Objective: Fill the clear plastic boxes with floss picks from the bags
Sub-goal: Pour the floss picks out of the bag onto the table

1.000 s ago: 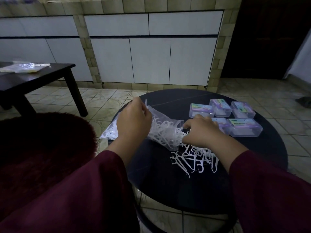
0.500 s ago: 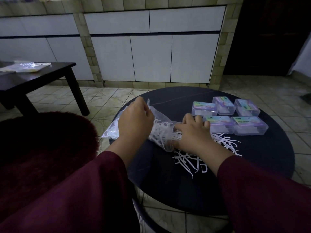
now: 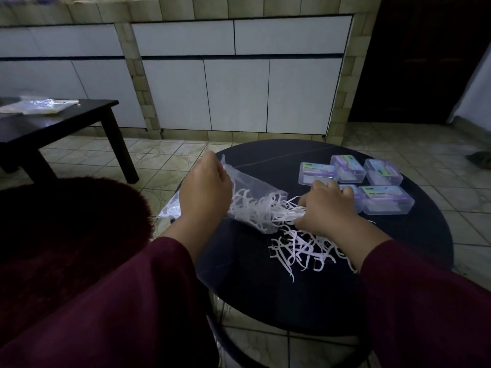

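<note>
The clear plastic bag (image 3: pixel 255 205) lies on its side on the round dark bench (image 3: pixel 292 296), mouth facing right, w/ floss picks (image 3: pixel 265 211) spilling from it. The closed end of the bag is gripped by the left hand (image 3: pixel 204 192), fingers curled round the plastic and lifted a little off the bench. The right hand (image 3: pixel 326 208) is at the bag mouth, fingers bent over a bunch of picks that is being pinched and drawn out. A loose pile of picks (image 3: pixel 305 251) already lies on the bench just below the right wrist.

Five clear plastic boxes (image 3: pixel 385 200) w/ coloured labels sit grouped at the far right of the bench, lids apparently shut; whether any are filled cannot be told.

Step in hand, as judged: emptying the bag before boxing. For this to be done well, the closed end should be raised higher so the picks slide toward the mouth, and small bunches should be pulled, since the picks look tangled and could be flicked off the bench edge. The pile is best kept central, near the boxes. Lids would need opening next.

Another plastic bag (image 3: pixel 39 104) rests on a separate dark side table (image 3: pixel 66 120) at far left.
</note>
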